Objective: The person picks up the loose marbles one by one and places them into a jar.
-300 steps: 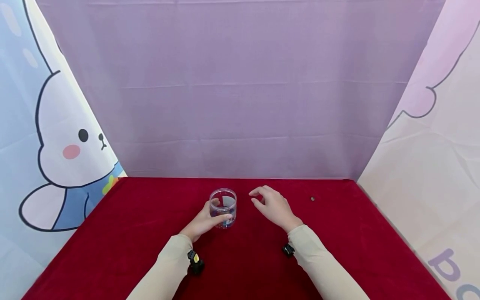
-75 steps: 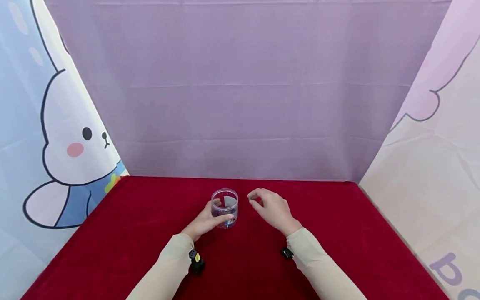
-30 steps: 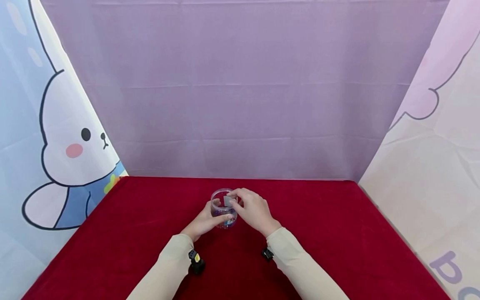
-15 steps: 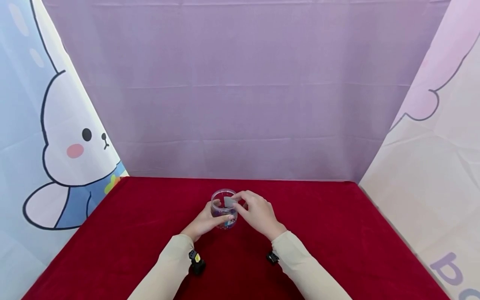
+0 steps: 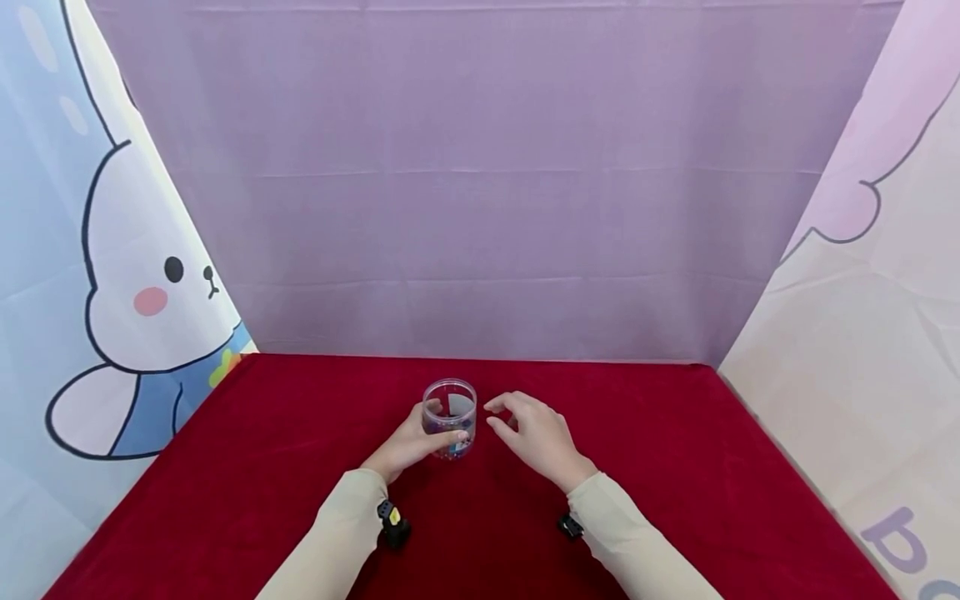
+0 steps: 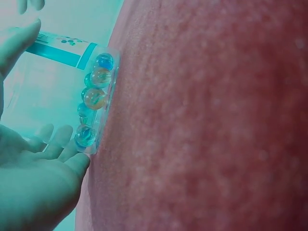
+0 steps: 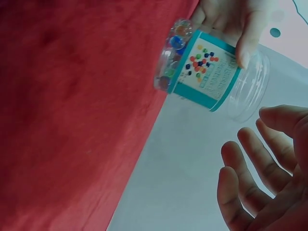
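The clear jar (image 5: 449, 415) with marbles (image 6: 93, 97) in its bottom stands upright near the middle of the red surface (image 5: 675, 467). The left hand (image 5: 408, 442) curls round it; the right hand (image 5: 534, 432), fingers loosely spread and holding nothing, hovers just right.

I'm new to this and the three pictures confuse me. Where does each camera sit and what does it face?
Head: worn on the head, looking forward and down at the red tablecloth; shows both sleeves, left hand, right hand.
Left wrist: beside the jar, close on its marbles; shows left hand.
Right wrist: faces the jar's label; shows right hand's fingers.
All share the jar.
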Action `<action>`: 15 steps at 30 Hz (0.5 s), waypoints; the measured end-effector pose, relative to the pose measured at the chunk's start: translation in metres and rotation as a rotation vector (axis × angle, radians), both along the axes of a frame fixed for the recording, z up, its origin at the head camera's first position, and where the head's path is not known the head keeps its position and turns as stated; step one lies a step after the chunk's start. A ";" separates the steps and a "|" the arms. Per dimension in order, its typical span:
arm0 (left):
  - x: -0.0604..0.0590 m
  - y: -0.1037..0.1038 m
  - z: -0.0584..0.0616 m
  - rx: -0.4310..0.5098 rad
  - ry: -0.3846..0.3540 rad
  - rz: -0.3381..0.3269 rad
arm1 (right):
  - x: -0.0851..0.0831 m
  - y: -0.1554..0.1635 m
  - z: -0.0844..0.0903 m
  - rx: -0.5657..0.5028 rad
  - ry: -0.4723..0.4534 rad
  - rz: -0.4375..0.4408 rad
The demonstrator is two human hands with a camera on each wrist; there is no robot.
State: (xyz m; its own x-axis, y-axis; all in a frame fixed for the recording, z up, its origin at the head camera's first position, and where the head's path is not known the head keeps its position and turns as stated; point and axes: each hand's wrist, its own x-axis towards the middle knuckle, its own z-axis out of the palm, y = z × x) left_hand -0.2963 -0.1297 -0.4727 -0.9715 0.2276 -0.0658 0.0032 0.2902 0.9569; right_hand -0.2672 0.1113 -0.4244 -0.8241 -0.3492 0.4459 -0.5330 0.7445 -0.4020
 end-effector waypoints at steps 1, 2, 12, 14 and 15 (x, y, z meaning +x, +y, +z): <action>0.000 0.000 0.000 0.003 -0.002 0.002 | 0.001 0.002 -0.001 0.003 -0.006 0.000; 0.000 0.000 -0.001 0.008 -0.010 0.006 | 0.002 0.003 -0.001 0.006 -0.011 0.001; 0.000 0.002 0.000 0.028 -0.011 0.016 | 0.007 0.021 -0.009 0.002 -0.063 -0.030; 0.000 0.002 -0.001 0.033 -0.008 0.013 | 0.007 0.023 -0.011 -0.002 -0.063 -0.031; 0.000 0.002 -0.001 0.035 -0.006 0.013 | 0.007 0.024 -0.013 -0.005 -0.064 -0.030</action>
